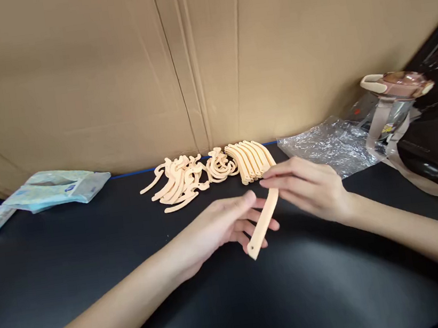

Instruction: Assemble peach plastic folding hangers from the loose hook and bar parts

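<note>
A pale curved wooden strip [265, 222] with a small hole near its lower end hangs tilted in front of me. My right hand [313, 186] pinches its upper end between thumb and fingers. Behind the strip's lower half, the fingers of my left hand [236, 215] are spread, with the thumb raised apart from the wood; whether those fingertips touch it I cannot tell. Just beyond my hands lies a row of similar curved strips [248, 159], side by side. Left of them are ring-like wooden pieces [219, 165] and a loose pile of smaller hooked wooden pieces [178, 180].
Everything lies on a black tabletop [174, 315] against a cardboard wall [111, 81]. Crumpled clear plastic [325, 144] and a strapped bottle [396, 100] are at right, beside a dark glossy object [437, 140]. A light blue soft pack [56, 188] lies at left.
</note>
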